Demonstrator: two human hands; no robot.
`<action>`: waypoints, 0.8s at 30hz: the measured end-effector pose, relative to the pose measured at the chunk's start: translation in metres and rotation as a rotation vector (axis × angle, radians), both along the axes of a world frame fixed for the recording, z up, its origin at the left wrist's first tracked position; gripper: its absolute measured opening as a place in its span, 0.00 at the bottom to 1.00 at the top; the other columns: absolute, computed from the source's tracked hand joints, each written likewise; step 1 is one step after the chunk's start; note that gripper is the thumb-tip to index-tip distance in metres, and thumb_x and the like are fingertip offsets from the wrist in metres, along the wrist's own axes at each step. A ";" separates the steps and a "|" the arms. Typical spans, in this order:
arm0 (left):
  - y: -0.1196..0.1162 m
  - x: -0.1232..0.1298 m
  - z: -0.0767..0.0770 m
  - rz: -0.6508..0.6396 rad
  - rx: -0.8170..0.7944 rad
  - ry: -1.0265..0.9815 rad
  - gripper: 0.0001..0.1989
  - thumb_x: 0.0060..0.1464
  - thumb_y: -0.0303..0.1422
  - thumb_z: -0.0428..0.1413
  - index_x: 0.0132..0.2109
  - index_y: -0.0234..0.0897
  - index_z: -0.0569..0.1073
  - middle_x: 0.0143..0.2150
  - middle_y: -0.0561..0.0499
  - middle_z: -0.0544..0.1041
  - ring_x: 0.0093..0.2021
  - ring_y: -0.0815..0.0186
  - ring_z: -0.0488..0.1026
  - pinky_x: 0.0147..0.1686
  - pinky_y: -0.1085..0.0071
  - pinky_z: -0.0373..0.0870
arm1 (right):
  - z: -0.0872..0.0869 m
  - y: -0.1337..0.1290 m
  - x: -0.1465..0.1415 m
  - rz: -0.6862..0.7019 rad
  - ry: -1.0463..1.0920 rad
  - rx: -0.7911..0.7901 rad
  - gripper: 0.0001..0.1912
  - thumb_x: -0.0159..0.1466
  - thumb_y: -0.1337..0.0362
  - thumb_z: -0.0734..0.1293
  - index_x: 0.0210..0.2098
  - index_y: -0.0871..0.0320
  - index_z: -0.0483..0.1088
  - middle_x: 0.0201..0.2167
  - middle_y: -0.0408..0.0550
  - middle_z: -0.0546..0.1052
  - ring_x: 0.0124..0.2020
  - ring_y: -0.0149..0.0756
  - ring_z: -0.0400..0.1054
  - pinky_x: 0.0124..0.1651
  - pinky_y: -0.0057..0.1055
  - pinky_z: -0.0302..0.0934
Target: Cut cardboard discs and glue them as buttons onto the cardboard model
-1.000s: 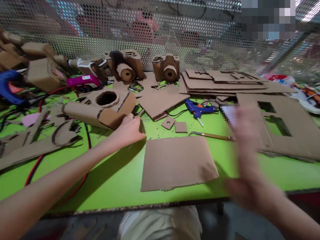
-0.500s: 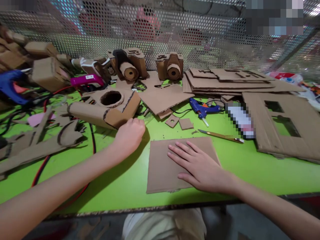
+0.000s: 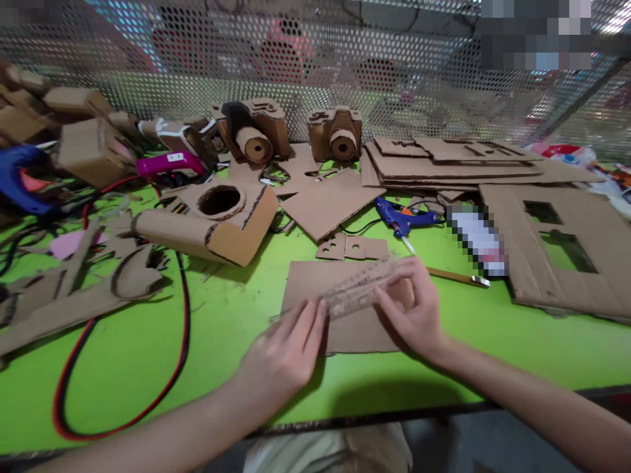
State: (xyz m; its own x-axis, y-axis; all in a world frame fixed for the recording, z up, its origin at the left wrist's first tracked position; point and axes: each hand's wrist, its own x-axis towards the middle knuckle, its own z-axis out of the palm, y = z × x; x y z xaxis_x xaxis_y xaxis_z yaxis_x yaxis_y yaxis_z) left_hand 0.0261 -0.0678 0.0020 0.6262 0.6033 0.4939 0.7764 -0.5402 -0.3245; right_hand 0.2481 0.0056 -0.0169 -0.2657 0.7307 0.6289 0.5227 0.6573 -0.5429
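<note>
A clear plastic ruler (image 3: 351, 297) slants above a flat rectangular cardboard sheet (image 3: 362, 336), its markings blurred. My left hand (image 3: 288, 348) grips its lower left part, fingers pressed together. At the upper right end, my right hand (image 3: 417, 309) pinches it between thumb and fingers. Just beyond the sheet lie small cardboard pieces with round holes (image 3: 335, 247). The craft knife (image 3: 458, 276) rests behind my right hand, its blade end hidden.
A cardboard body with a round opening (image 3: 241, 226) sits left, by a red-black cable (image 3: 185, 328) and scraps. A blue glue gun (image 3: 407, 218) lies behind. Two cardboard cameras (image 3: 340, 135) stand at the mesh. Stacked sheets (image 3: 444, 167) and a cut-out panel (image 3: 522, 263) are right.
My left hand has come right from the cardboard body, and the ruler is now held in both hands. My right hand has lifted off the sheet. The small holed pieces look rearranged.
</note>
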 end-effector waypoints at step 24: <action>0.036 0.010 -0.015 -0.041 -0.301 -0.108 0.31 0.62 0.49 0.43 0.50 0.24 0.75 0.44 0.37 0.78 0.45 0.52 0.73 0.46 0.58 0.70 | -0.002 0.019 0.053 0.178 -0.240 -0.064 0.07 0.62 0.69 0.68 0.39 0.55 0.76 0.31 0.48 0.77 0.32 0.35 0.73 0.33 0.32 0.71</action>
State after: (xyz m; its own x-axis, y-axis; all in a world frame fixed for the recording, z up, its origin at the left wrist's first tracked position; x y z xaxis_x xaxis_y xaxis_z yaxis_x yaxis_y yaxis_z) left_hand 0.0357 -0.0318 -0.0125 0.6067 0.7077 0.3621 0.7731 -0.6313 -0.0617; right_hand 0.3013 0.0242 -0.0184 -0.5283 0.6953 0.4872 0.5206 0.7186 -0.4611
